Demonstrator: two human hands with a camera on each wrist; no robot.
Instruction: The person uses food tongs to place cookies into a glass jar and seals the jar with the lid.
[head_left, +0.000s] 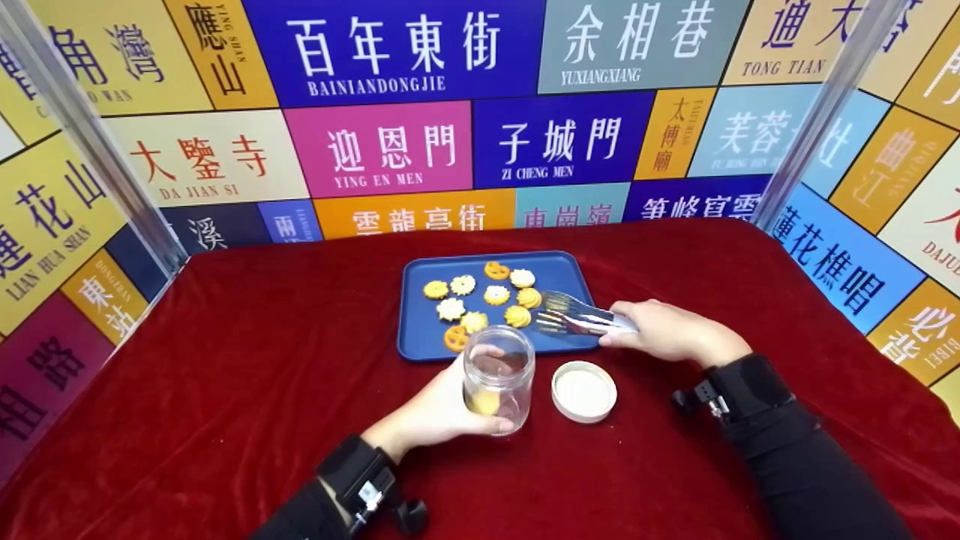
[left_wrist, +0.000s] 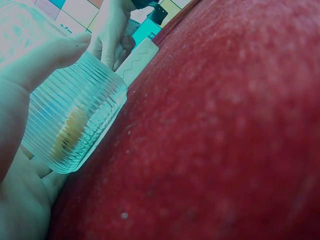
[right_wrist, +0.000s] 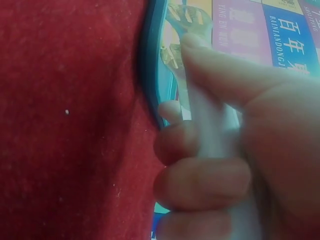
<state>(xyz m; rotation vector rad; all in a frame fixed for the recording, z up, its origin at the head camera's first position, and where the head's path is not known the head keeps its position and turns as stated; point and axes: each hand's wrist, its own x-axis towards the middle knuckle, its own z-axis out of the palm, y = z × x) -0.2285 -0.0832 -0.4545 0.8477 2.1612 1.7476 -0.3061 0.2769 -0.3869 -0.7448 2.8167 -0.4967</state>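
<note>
My left hand (head_left: 431, 411) grips a clear ribbed glass jar (head_left: 501, 371), its mouth uncovered and facing up. Inside, near the bottom, lies a yellow cookie (left_wrist: 71, 131). The jar's base is close over the red cloth in the left wrist view. My right hand (head_left: 667, 330) holds metal tongs with fork-shaped ends (head_left: 574, 316), fingers wrapped round the handles. Those ends reach over the right part of a blue tray (head_left: 416, 319), apart from each other and right beside two piped yellow cookies (head_left: 519, 316). Nothing shows gripped between them.
On the tray also sit flower-shaped cookies (head_left: 451, 309) and pretzel-shaped ones (head_left: 496, 270). A round pale lid (head_left: 583, 392) lies on the red cloth (head_left: 300, 337), right of the jar. Behind the table stands a wall of coloured signs (head_left: 379, 150), with clear posts at both back corners.
</note>
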